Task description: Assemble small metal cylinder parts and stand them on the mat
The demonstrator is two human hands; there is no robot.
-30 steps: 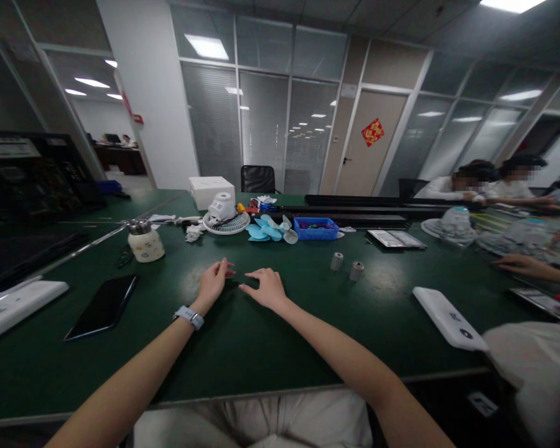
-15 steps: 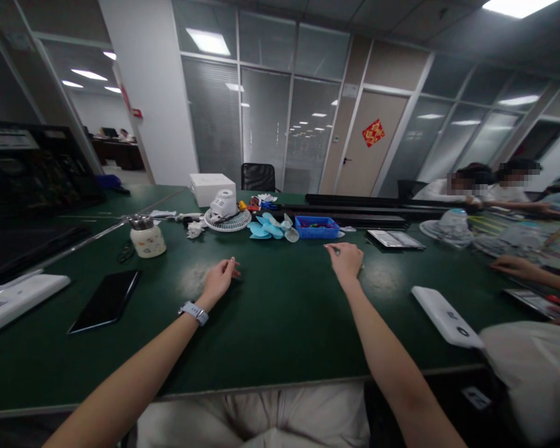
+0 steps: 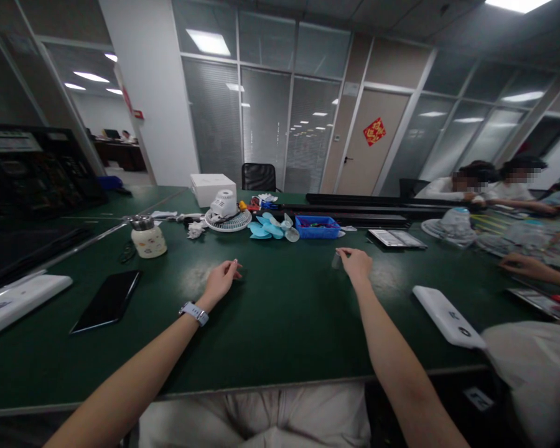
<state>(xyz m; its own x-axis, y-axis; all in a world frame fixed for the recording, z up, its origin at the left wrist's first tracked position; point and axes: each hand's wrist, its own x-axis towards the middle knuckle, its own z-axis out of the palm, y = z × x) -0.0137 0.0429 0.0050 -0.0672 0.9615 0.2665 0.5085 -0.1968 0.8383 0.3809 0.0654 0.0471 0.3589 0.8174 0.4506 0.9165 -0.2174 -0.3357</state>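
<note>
My right hand [image 3: 357, 265] is closed in a pinch above the green table [image 3: 280, 311]. From its fingertips hangs a small see-through piece [image 3: 336, 260], too faint to name exactly. Over on the left, my left hand [image 3: 221, 280] has its thumb and fingers drawn together just over the tabletop. Whether it holds something tiny, I cannot make out. A watch [image 3: 193, 312] sits on the left wrist. Beyond my hands lie blue fan blades [image 3: 266, 226], a white fan body [image 3: 224, 205] and a blue bin [image 3: 317, 228] with small dark items inside.
A dark tablet [image 3: 106, 301] and a cream bottle [image 3: 149, 240] are at left, with a white device [image 3: 25, 305] beyond the tablet. Another white device [image 3: 448, 316] lies at right. A co-worker's hands [image 3: 525, 266] are at the far right. Black bars [image 3: 364, 210] lie at the back.
My right hand has shifted a little to the right and turned, and the see-through piece now shows below its fingertips. My left hand has barely moved.
</note>
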